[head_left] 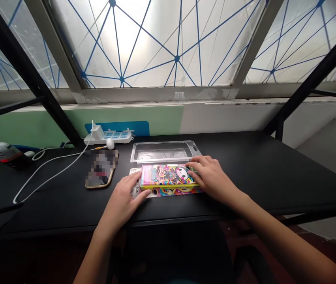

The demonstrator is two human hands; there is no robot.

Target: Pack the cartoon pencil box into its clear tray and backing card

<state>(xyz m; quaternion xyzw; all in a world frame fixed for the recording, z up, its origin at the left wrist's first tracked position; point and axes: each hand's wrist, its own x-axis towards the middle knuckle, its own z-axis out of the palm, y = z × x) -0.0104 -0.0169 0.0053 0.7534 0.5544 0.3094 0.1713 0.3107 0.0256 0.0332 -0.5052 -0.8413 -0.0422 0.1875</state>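
Glossy, many-coloured print covers the cartoon-printed box point(168, 174), which lies lengthwise across the black desk point(244, 157) on top of a flat printed card point(179, 192), just on the near side of a clear plastic tray point(163, 153). Handling it well would seem to call for even, light pressure at both ends: too hard a squeeze could dent the walls, and a lopsided push could swing the box off the card or into the tray. Keeping the fingertips low on the edges would probably serve better than pressing down on the top.

Both forearms reach in from the near edge and converge on the box. At its left end, the left hand point(125, 194) lies palm down, fingers close together against the end and thumb spread away along the near side; whether it squeezes cannot be told. The right hand point(212, 172) arches over the right end, its fingers bent towards the far edge and its thumb on the printed top, pinching that end between them.
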